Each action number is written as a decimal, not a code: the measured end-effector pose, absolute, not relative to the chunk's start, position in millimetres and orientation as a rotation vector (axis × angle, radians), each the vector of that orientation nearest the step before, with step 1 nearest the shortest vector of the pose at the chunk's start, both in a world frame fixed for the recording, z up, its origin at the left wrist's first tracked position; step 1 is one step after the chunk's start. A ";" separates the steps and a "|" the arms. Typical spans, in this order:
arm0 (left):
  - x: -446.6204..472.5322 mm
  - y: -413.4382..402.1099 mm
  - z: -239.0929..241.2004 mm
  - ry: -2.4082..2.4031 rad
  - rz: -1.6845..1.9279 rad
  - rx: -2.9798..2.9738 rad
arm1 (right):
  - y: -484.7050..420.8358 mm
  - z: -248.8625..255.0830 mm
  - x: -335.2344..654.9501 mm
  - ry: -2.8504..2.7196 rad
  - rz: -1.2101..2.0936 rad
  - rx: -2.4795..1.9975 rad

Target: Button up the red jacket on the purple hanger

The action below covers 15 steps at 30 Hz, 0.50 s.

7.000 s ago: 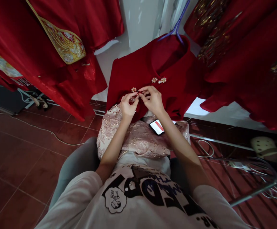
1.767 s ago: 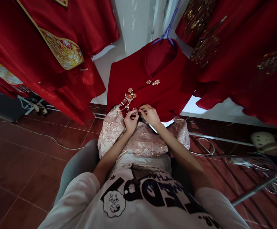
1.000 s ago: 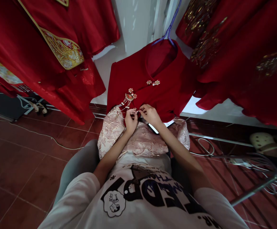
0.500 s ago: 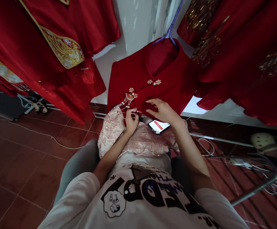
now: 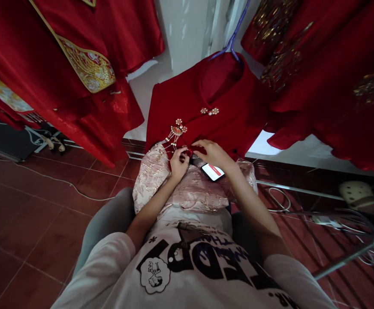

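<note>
A red velvet garment [image 5: 228, 124] hangs from a purple hanger [image 5: 228, 47] in front of me, its lower part over my lap. Flower-shaped fastenings [image 5: 209, 111] sit below its collar, and a fan-shaped beaded tassel ornament [image 5: 176, 131] is on its left side. My left hand [image 5: 179, 163] is closed in a pinch at the garment's edge under the tassel; what lies between the fingertips is too small to make out. My right hand [image 5: 212, 152] is just right of it, fingers bent and thumb apart, fingertips over the red cloth, nothing visible in them.
A phone [image 5: 212, 172] with a lit screen lies on pink brocade cloth [image 5: 200, 193] across my lap. Red embroidered garments [image 5: 87, 68] hang on both sides. A metal rack [image 5: 344, 257] and cables [image 5: 280, 199] are at the right, over the tiled floor [image 5: 45, 206].
My right hand has moved left and slightly down, closer to my left hand. My left hand keeps its pinch at nearly the same spot.
</note>
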<state>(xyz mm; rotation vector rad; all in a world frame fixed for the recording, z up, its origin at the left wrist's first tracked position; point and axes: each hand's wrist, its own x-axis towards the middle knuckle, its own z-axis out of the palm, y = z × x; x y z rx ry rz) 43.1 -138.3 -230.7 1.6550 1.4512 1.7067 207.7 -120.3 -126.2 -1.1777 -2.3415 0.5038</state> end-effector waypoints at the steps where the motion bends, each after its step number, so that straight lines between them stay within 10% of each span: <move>1: 43.0 -137.9 -231.4 1.448 1.713 1.652 | -119.5 -129.3 206.4 -2.341 0.543 -1.178; 15: 45.7 -138.9 -226.6 1.396 1.780 1.542 | -116.4 -144.8 202.8 -2.291 0.576 -1.233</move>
